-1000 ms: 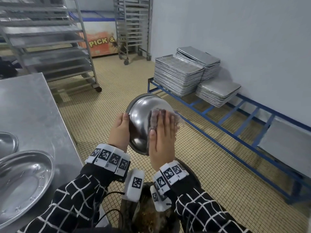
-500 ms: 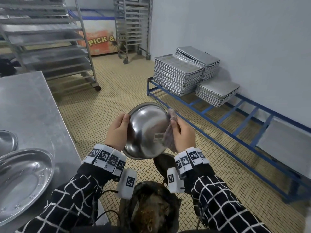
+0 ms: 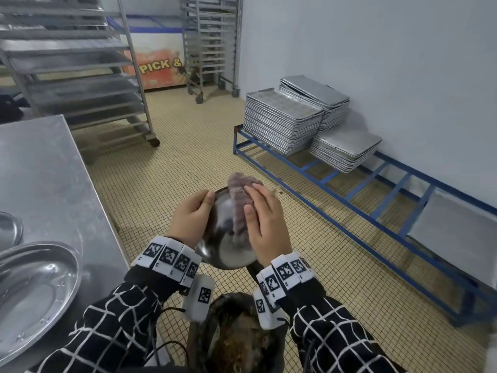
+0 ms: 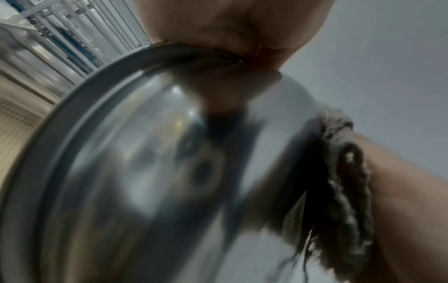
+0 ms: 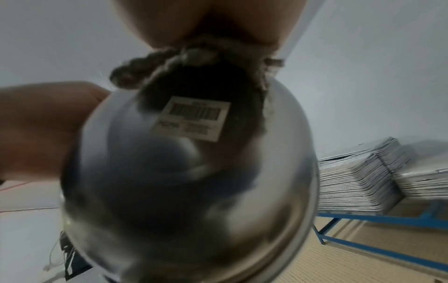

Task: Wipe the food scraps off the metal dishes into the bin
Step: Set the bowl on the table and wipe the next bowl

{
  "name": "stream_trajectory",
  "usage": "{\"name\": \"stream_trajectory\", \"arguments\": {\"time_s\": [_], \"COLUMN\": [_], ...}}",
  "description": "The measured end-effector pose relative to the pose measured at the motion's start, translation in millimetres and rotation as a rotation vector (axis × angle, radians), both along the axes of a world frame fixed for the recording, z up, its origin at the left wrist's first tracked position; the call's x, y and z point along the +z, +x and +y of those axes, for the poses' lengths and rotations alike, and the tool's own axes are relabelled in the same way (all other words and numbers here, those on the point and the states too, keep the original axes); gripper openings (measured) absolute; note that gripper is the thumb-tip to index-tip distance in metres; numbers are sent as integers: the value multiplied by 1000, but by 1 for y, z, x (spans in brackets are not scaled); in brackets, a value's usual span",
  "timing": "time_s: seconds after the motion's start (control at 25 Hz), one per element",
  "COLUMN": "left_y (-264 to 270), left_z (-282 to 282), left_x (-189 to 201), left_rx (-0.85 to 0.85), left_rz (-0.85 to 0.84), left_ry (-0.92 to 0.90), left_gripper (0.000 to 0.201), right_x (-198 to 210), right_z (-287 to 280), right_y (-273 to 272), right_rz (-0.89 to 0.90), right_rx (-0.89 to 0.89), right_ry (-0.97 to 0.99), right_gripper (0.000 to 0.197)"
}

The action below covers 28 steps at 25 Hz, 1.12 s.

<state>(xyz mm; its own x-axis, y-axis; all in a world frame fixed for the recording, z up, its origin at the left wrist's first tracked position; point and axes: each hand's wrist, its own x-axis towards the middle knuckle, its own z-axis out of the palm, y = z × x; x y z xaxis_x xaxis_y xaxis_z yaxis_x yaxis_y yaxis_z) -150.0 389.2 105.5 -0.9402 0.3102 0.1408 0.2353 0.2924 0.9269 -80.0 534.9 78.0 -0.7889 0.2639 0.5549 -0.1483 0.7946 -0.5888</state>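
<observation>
We hold a round metal bowl (image 3: 221, 249) in the air above the bin (image 3: 236, 337), its outer, domed side turned toward us and tilted. Our left hand (image 3: 189, 220) grips the bowl's left rim, fingers (image 3: 205, 196) curled over the edge. Our right hand (image 3: 265, 224) lies flat against the bowl, its fingers straight, pressing a greyish-purple knitted cloth (image 3: 240, 205) onto the metal; the top of the cloth sticks up past the bowl's upper rim. In the right wrist view the cloth (image 5: 169, 57) is bunched under the palm at the top of the bowl (image 5: 194, 181), just above a white barcode sticker (image 5: 191, 118) stuck on the metal. The left wrist view shows the rim pinched in our left hand (image 4: 230, 24), with the cloth (image 4: 344, 172) draped along the bowl's (image 4: 135, 172) far edge; that view is blurred.

The bin stands on the tiled floor (image 3: 188, 162) directly below our wrists and holds brown food scraps. To our left, on the steel worktop (image 3: 45, 184), lies a large oval metal dish (image 3: 35, 292), with the edge of another dish (image 3: 10, 230) behind it. Stacks of baking trays (image 3: 282, 122) sit on a low blue rack (image 3: 376, 205) by the wall, and wheeled tray racks (image 3: 80, 76) stand farther back.
</observation>
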Motion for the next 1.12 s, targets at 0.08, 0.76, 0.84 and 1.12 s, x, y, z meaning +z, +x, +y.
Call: {"name": "stream_trajectory", "arguments": {"time_s": [0.08, 0.76, 0.84, 1.12], "left_y": [-2, 0, -2, -1], "left_z": [-2, -4, -8, -9], "left_x": [1, 2, -4, -21], "left_rx": [4, -18, 17, -99], "left_rz": [3, -7, -14, -113], "left_ry": [13, 104, 127, 70], "left_gripper": [31, 40, 36, 12], "right_x": [-5, 8, 6, -1], "right_z": [5, 6, 13, 24], "right_y": [2, 5, 13, 21], "right_rz": [-58, -88, -156, -265], "right_rx": [-66, -143, -125, -81], "right_ry": [-158, -783, -921, -518], "right_gripper": [53, 26, 23, 28]}}
